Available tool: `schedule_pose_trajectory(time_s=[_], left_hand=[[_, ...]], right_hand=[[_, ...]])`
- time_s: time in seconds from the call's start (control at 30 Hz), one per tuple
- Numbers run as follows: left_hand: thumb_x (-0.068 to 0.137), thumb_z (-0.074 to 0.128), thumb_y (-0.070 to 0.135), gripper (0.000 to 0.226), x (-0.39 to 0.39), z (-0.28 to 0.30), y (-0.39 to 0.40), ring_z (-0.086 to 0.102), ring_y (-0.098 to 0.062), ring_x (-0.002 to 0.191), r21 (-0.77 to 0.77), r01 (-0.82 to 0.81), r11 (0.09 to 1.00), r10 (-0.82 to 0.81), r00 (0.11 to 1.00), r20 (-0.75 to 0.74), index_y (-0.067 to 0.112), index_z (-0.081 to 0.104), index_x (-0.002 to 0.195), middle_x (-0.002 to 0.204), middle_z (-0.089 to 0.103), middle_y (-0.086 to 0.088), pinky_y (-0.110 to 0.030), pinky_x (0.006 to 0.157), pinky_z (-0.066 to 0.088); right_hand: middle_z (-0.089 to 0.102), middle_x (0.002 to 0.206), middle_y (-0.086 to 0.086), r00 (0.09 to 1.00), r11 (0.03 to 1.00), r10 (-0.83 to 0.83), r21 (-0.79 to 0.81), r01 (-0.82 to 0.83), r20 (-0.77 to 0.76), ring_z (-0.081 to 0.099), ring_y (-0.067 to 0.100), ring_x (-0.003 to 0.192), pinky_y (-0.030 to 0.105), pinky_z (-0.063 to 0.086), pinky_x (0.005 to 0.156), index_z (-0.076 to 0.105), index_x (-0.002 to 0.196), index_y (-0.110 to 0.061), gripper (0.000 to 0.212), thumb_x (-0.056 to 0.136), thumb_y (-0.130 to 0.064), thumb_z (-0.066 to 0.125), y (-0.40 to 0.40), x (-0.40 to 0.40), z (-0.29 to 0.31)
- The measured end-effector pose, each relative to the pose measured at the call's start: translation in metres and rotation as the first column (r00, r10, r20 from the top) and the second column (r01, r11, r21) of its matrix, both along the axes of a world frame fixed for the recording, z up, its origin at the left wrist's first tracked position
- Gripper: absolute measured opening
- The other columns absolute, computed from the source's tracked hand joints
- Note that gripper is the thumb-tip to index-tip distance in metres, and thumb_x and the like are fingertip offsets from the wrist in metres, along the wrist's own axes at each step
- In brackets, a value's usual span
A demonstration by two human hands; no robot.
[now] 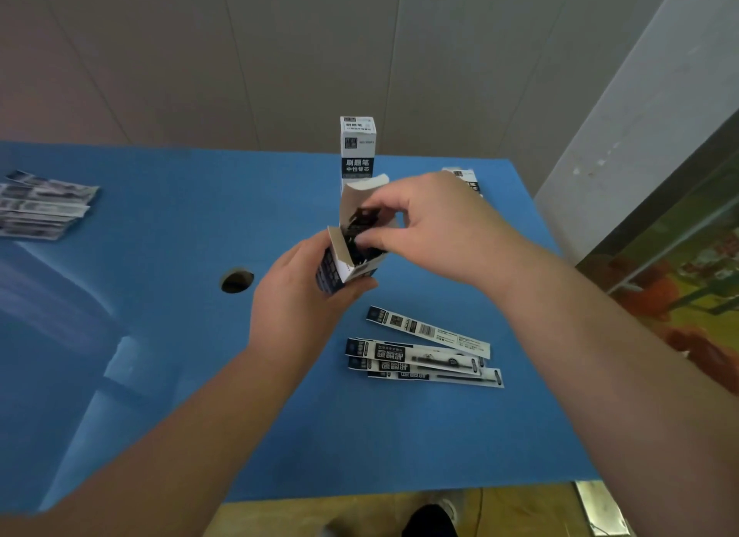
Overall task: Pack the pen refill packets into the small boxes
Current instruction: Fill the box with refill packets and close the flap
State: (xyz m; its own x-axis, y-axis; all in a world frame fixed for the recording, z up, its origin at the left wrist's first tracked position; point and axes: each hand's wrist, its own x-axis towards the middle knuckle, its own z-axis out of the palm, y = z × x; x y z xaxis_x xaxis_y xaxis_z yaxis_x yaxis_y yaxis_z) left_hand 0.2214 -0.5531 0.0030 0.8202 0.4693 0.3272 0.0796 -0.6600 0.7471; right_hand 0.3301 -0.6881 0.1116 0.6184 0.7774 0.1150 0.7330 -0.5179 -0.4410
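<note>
My left hand (298,296) grips a small white and dark box (344,262) with its top flaps open, held above the blue table (180,356). My right hand (428,228) reaches into the box mouth, fingers pinched on the dark ends of refill packets (362,232) standing inside. Several loose refill packets (424,356) lie flat on the table just below my right wrist. A shut box (358,148) stands upright behind the held one. Another box (464,178) lies partly hidden behind my right hand.
A pile of more packets (42,206) lies at the table's far left. A round hole (236,281) is in the table surface left of my left hand. A wall rises behind the table; a colourful panel (680,288) stands at the right.
</note>
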Motion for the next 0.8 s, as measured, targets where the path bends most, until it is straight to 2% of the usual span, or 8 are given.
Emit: schedule_pose_trajectory(time_s=[0.17,0.23,0.33,0.47,0.53,0.63,0.73,0.8], left_hand=[[0.075,0.081,0.048,0.051,-0.001,-0.001,0.000,0.057,-0.006,0.097,0.022,-0.008,1.000,0.008,1.000,0.004,0.036,0.063,0.121,0.106,0.066,0.020,-0.027,0.081,0.049],[0.075,0.082,0.046,0.049,-0.001,-0.001,-0.002,0.058,-0.008,0.097,0.020,-0.005,1.000,0.004,1.000,0.010,0.035,0.064,0.119,0.104,0.067,0.018,-0.030,0.080,0.050],[0.075,0.082,0.045,0.047,-0.002,-0.001,-0.002,0.058,-0.009,0.098,0.023,0.001,1.000,-0.001,1.000,0.012,0.033,0.064,0.117,0.104,0.067,0.017,-0.031,0.080,0.050],[0.075,0.082,0.044,0.046,-0.001,-0.002,-0.003,0.056,-0.007,0.096,0.033,0.009,0.999,-0.009,1.000,0.003,0.034,0.064,0.117,0.102,0.065,0.019,-0.026,0.077,0.047],[0.075,0.081,0.046,0.047,0.000,0.000,-0.003,0.055,-0.005,0.095,0.030,0.004,1.000,-0.004,1.000,-0.003,0.035,0.063,0.117,0.101,0.064,0.020,-0.024,0.076,0.046],[0.074,0.079,0.048,0.048,-0.001,0.001,-0.002,0.057,-0.006,0.096,0.036,0.002,0.999,-0.002,1.000,0.002,0.035,0.063,0.117,0.102,0.065,0.019,-0.027,0.077,0.048],[0.074,0.082,0.046,0.044,-0.002,0.000,-0.007,0.058,-0.010,0.096,0.064,0.011,0.998,-0.011,1.000,-0.001,0.035,0.063,0.113,0.100,0.065,0.019,-0.032,0.078,0.051],[0.074,0.082,0.045,0.045,-0.001,0.000,-0.009,0.058,-0.010,0.096,0.068,0.012,0.998,-0.012,1.000,-0.003,0.035,0.064,0.114,0.100,0.065,0.019,-0.033,0.078,0.051]], right_hand=[[0.072,0.091,-0.011,0.989,0.987,0.039,-0.163,-0.015,0.144,0.062,0.014,0.088,0.035,0.052,0.077,0.074,0.105,-0.036,0.018,0.095,-0.031,0.060,0.006,-0.006,0.006],[0.072,0.095,-0.009,0.980,0.968,0.074,-0.249,-0.025,0.187,0.062,0.018,0.091,0.035,0.051,0.075,0.074,0.108,-0.037,0.026,0.094,-0.024,0.056,0.010,-0.009,0.004],[0.068,0.091,-0.004,0.974,0.945,0.094,-0.327,-0.022,0.206,0.058,0.021,0.085,0.030,0.040,0.062,0.074,0.104,-0.032,0.031,0.092,-0.014,0.052,0.015,-0.012,0.004],[0.056,0.073,-0.004,0.971,0.906,0.126,-0.421,-0.029,0.205,0.055,0.021,0.071,0.029,0.033,0.052,0.065,0.083,-0.023,0.017,0.092,-0.014,0.053,0.017,-0.012,0.012],[0.057,0.072,-0.004,0.970,0.918,0.118,-0.396,-0.025,0.213,0.056,0.017,0.069,0.030,0.037,0.054,0.068,0.086,-0.022,0.015,0.095,-0.023,0.055,0.013,-0.012,0.021],[0.065,0.081,-0.006,0.962,0.940,0.122,-0.338,-0.034,0.243,0.060,0.020,0.081,0.032,0.045,0.061,0.073,0.094,-0.029,0.019,0.097,-0.030,0.055,0.012,-0.016,0.026],[0.057,0.074,-0.002,0.963,0.880,0.131,-0.475,-0.003,0.237,0.056,0.022,0.068,0.028,0.033,0.050,0.064,0.080,-0.023,0.020,0.091,-0.011,0.053,0.019,-0.018,0.013],[0.053,0.071,-0.001,0.967,0.860,0.101,-0.510,0.033,0.233,0.050,0.018,0.060,0.027,0.030,0.048,0.053,0.069,-0.020,0.025,0.087,-0.003,0.052,0.022,-0.016,0.005]])
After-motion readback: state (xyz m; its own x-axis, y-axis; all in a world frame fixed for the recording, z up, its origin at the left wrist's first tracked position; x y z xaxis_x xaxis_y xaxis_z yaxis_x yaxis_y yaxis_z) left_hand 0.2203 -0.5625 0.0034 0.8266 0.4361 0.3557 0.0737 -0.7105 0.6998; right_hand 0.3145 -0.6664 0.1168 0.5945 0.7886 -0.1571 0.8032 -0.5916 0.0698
